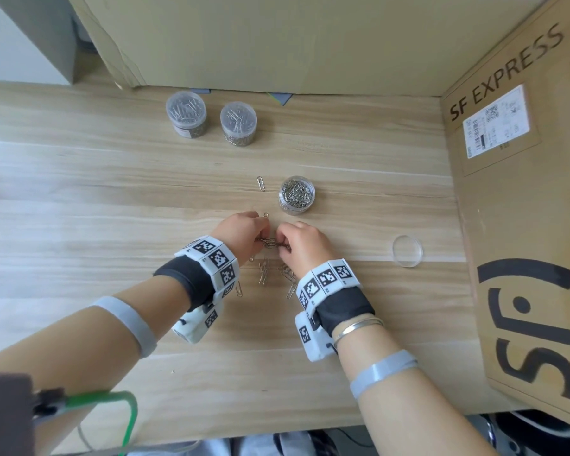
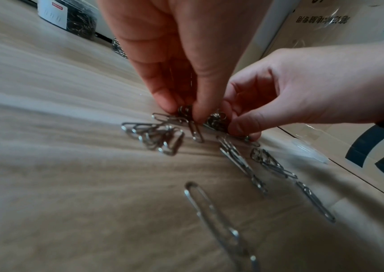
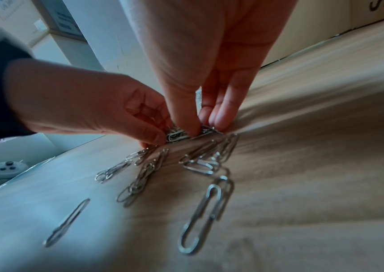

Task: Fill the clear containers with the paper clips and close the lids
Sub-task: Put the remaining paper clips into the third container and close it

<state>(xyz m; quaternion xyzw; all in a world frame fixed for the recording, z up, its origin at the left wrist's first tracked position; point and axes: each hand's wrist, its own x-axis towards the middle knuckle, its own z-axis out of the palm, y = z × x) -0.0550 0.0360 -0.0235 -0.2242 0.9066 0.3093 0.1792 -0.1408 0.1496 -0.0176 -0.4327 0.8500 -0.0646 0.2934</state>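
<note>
Paper clips are the work in hand, and they lie on a pale wood-grain worktop (image 1: 79,192) walled at the back and on the right by large brown cardboard boxes (image 1: 524,192), the right one printed with black lettering. Two lidded clear round plastic containers (image 1: 186,114), already holding clips, stand side by side at the far edge. A third clear round container (image 1: 297,194), open-topped and nearly full of silver clips, stands just beyond the hands, and its clear round plastic lid (image 1: 407,251) lies flat well off to the right. The left hand (image 1: 241,235) and the right hand (image 1: 305,241) meet over a small bunch of silver wire paper clips (image 2: 214,119); both wrist views show the fingers (image 3: 186,125) of each hand curled and pinching this bunch between thumb and fingertips. Loose silver clips (image 1: 264,271) lie scattered on the worktop under and behind the wrists, and one single clip (image 1: 261,184) lies apart, left of the open container. The step appears to be gathering a pinch of clips for the last container. The next move would call for lifting the bunch clear without shedding clips and releasing it over the open mouth; the remaining strays need collecting before the lid goes on.
</note>
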